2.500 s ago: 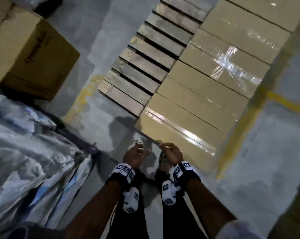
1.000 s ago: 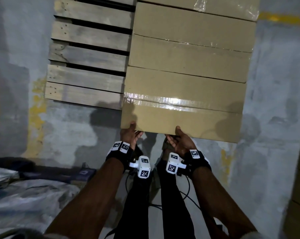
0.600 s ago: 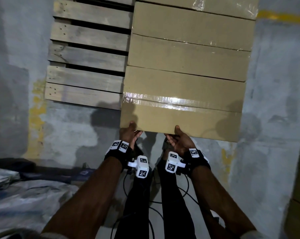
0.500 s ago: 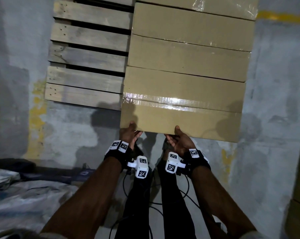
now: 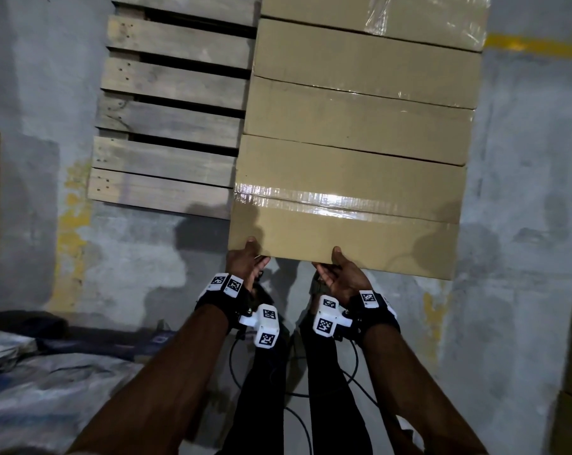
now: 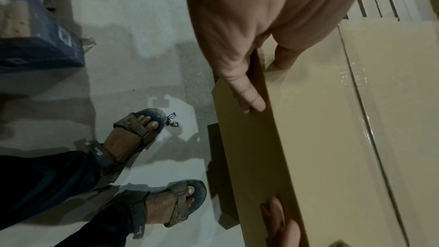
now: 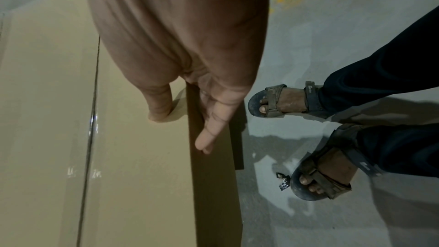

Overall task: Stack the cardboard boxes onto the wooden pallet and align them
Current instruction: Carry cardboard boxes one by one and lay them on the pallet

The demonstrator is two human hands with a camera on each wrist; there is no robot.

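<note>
Hands both on the nearest cardboard box (image 5: 343,224): left hand (image 5: 245,262) near its left corner, right hand (image 5: 338,274) more to the middle of the near edge. Head view shows only the thumbs on top of the box; fingers are hidden under the edge there. Left wrist view shows what is missing: thumb lies on the top face, fingers (image 6: 249,99) go straight down along the front side, so the left hand (image 6: 249,31) clamps the top edge betw. thumb and fingers. Right wrist view shows the same for the right hand (image 7: 190,53), thumb flat on top, fingers (image 7: 211,134) pressed on the dark front side.

This box is in a row w/ other boxes (image 5: 360,123) on the right part of the wooden pallet (image 5: 169,126), touching the next one; its near edge stands out past the pallet's front board. Left part of the pallet shows bare slats.

Only wrist views show the sandals (image 6: 135,134) on grey floor (image 5: 524,224), just beside the box front. Boxes are taped closed, so contents I cannot tell.
</note>
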